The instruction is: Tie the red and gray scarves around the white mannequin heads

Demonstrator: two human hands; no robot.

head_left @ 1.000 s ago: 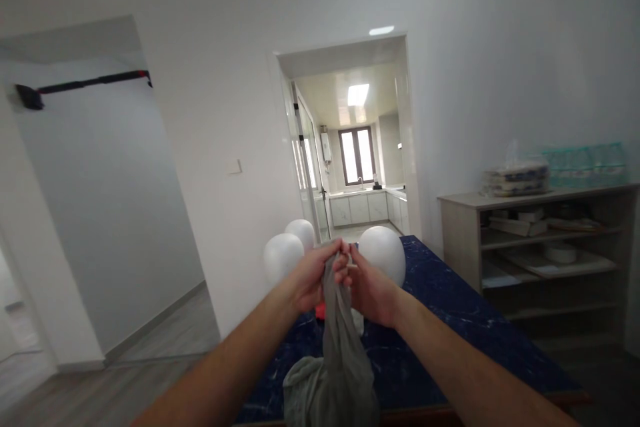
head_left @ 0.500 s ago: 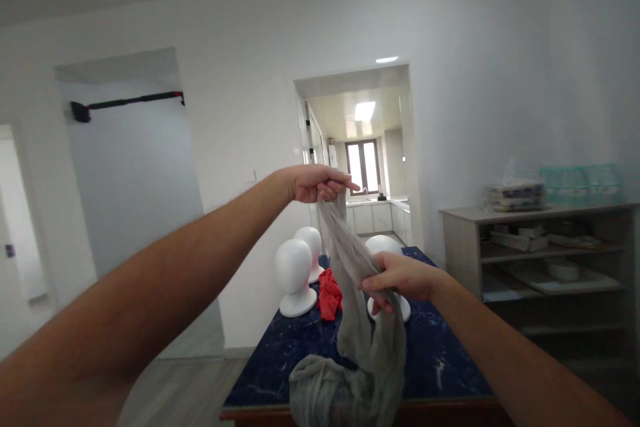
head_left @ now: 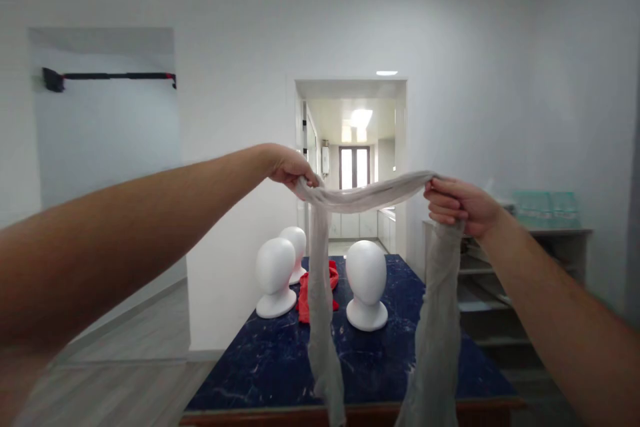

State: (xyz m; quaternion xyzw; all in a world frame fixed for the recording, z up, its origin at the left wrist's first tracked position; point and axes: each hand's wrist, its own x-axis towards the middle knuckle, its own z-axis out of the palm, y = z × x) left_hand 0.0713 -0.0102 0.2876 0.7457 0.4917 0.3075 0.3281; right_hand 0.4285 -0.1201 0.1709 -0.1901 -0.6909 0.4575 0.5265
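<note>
scarf (head_left: 367,195) taut between hands, perhaps table-clear

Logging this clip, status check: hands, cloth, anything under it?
Left hand and right hand both shut on grey scarf, raised, apart. Scarf spans between them, ends hanging. Below: three white mannequin heads, red cloth on blue table.

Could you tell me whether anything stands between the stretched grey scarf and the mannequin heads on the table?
Nothing visible does. The left hand and right hand hold the grey scarf up in open air above the nearest mannequin head; only its own hanging ends drop alongside.
</note>
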